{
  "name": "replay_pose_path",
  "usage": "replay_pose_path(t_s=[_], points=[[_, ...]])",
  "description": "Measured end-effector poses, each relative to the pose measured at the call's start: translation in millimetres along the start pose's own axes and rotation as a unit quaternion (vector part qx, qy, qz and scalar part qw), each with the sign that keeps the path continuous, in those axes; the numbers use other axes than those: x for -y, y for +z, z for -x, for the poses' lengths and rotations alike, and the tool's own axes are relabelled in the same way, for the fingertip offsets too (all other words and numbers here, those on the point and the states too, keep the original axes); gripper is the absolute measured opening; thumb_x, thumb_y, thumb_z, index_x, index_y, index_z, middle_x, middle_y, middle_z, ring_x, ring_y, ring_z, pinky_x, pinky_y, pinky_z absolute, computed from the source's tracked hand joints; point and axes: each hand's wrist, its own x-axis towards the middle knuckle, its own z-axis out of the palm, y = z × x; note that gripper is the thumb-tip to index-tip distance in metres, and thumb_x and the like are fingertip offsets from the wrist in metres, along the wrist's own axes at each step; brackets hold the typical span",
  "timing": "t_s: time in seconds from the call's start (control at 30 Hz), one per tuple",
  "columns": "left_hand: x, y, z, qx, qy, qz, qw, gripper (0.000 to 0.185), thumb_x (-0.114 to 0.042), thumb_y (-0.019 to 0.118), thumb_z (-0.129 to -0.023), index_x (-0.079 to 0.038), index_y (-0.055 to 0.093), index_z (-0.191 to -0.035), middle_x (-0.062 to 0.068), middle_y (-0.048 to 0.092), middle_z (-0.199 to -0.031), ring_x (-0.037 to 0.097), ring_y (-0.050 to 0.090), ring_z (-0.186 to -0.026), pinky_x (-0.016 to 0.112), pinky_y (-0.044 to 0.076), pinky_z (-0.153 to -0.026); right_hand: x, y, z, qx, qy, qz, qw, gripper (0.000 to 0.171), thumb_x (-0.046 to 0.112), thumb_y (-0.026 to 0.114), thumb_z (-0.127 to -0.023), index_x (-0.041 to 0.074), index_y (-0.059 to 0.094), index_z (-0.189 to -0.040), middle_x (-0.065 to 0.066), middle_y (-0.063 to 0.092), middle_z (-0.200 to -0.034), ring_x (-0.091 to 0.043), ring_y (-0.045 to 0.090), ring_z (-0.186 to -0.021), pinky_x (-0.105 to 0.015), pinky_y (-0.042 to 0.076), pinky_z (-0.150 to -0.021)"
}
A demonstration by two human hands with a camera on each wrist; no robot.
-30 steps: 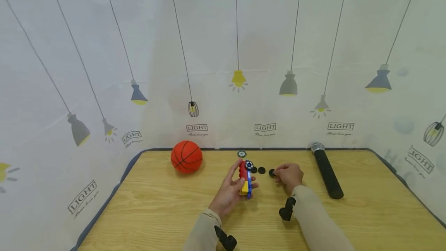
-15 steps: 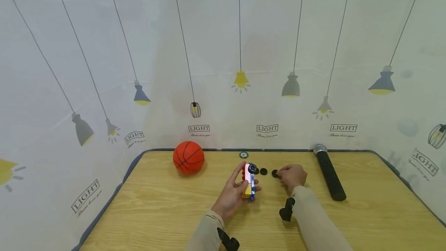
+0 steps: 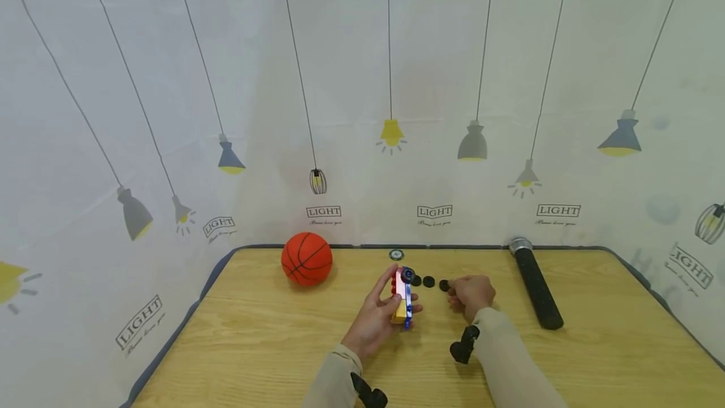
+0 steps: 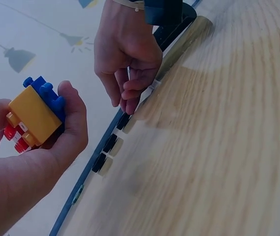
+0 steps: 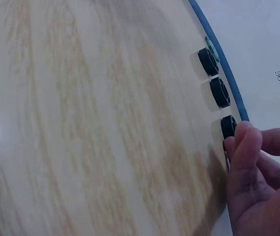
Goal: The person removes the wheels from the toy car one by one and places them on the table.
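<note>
My left hand (image 3: pixel 370 320) holds a small toy car (image 3: pixel 403 298) of red, yellow and blue building blocks above the table. A dark wheel (image 3: pixel 408 274) sits on its upper end. From the left wrist, the yellow block (image 4: pixel 37 115) and blue base (image 4: pixel 51 97) show between thumb and fingers. On the table, two black toy wheels, one (image 5: pixel 220 92) beside the other (image 5: pixel 208 62), lie in a row. At the row's right end, my right hand (image 3: pixel 472 294) pinches a third black toy wheel (image 5: pixel 228 127) with its fingertips, which partly hide it.
A small orange basketball (image 3: pixel 307 259) stands back left. A black microphone (image 3: pixel 537 285) with a silver head lies right of my right hand. Near the back edge lies a round green-and-white disc (image 3: pixel 396 255). A lamp-printed white cloth (image 3: pixel 362 175) rises behind the wooden table (image 3: pixel 255 339).
The head view has shifted slightly. My right hand stays at the rightmost wheel, its fingers moving only a little. My left hand keeps holding the toy car, tilted slightly differently than a second ago.
</note>
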Motion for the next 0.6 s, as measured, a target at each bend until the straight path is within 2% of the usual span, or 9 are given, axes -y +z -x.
replay_pose_path(t_s=[0.17,0.4,0.6], points=[[2.7,0.4,-1.1,0.001,0.002,-0.010,1.0000,0.057,-0.013,0.040,-0.108,-0.050,0.033,-0.151,0.029,0.052,-0.143,0.031,0.067,-0.119,0.040,0.057,-0.087,4.4,0.8,2.7,0.007,0.016,-0.008,1.000,0.037,0.011,0.059,-0.094,-0.017,0.062,-0.118,-0.008,0.071,-0.065,-0.008,0.063,-0.044,-0.027,0.055,-0.048],[6.5,2.1,-0.9,0.009,0.003,-0.018,0.9998,0.059,-0.011,0.038,-0.109,-0.049,0.030,-0.153,0.033,0.047,-0.147,0.030,0.068,-0.118,0.041,0.057,-0.088,6.6,-2.0,7.2,0.038,0.008,-0.006,0.999,0.042,0.013,0.056,-0.096,-0.008,0.058,-0.132,-0.008,0.073,-0.076,-0.010,0.066,-0.052,-0.028,0.056,-0.052],[7.6,3.1,-1.5,0.008,-0.008,-0.014,0.9998,0.059,-0.011,0.038,-0.109,-0.052,0.032,-0.151,0.031,0.047,-0.147,0.032,0.067,-0.120,0.043,0.056,-0.090,11.7,-9.3,13.1,0.065,-0.029,0.030,0.997,0.035,0.018,0.056,-0.098,-0.005,0.064,-0.123,-0.008,0.073,-0.082,-0.009,0.065,-0.057,-0.026,0.056,-0.054]])
